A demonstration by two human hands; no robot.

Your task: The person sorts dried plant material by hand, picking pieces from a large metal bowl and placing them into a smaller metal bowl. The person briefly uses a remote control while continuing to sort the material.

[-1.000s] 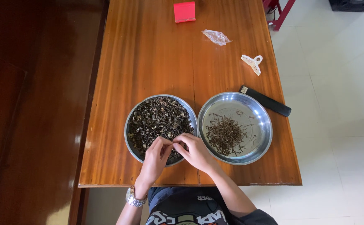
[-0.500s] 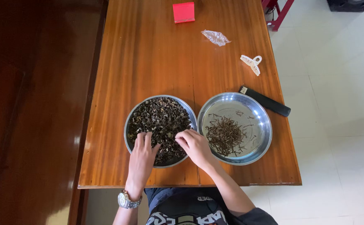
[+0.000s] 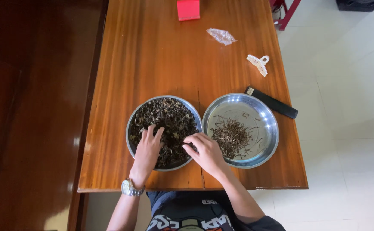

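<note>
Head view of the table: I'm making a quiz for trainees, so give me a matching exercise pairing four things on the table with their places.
Things:
1. red block
2. white hair clip
3. black bar
4. left hand

Places:
A. against the far right rim of the bowl of thin stems
B. at the table's far edge
C. resting in the bowl of dark dried bits
D. between the crumpled clear wrapper and the black bar

Pairs: 1-B, 2-D, 3-A, 4-C
</note>
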